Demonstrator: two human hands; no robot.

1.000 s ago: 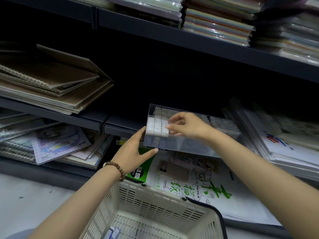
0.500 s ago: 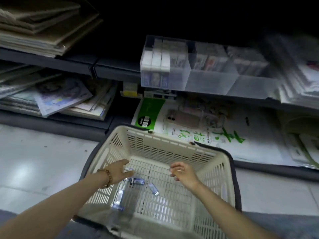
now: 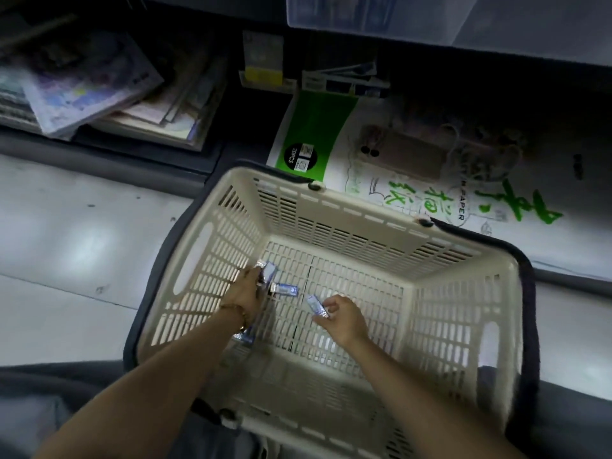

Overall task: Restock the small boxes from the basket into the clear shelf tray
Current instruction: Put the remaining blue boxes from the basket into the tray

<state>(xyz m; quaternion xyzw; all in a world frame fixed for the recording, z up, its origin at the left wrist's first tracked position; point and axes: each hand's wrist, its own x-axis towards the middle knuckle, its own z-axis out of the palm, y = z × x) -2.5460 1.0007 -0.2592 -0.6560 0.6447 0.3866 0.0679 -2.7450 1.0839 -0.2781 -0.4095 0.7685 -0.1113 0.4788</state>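
At the bottom of the basket (image 3: 347, 210), left of centre in the frame, we note the small boxes (image 3: 285, 289), blue-and-white, lying loose on the slats. Right hand (image 3: 342, 321): thumb and fingers (image 3: 331, 304) are clamped on the near end of one tilted box (image 3: 316, 305). Left hand (image 3: 246, 294), bracelet (image 3: 235, 309) at the wrist: fingers reach down onto boxes by the basket's left wall and touch them; whether they grip, we cannot tell. One more box shows under the left wrist. Basket is cream and slotted, with dark handles, and sits on a pale tiled floor (image 3: 66, 253). Top of frame: clear shelf tray (image 3: 371, 18), blurred. Below it, a green-and-white paper pack (image 3: 318, 127). Upper left: stacked notebooks (image 3: 86, 87).
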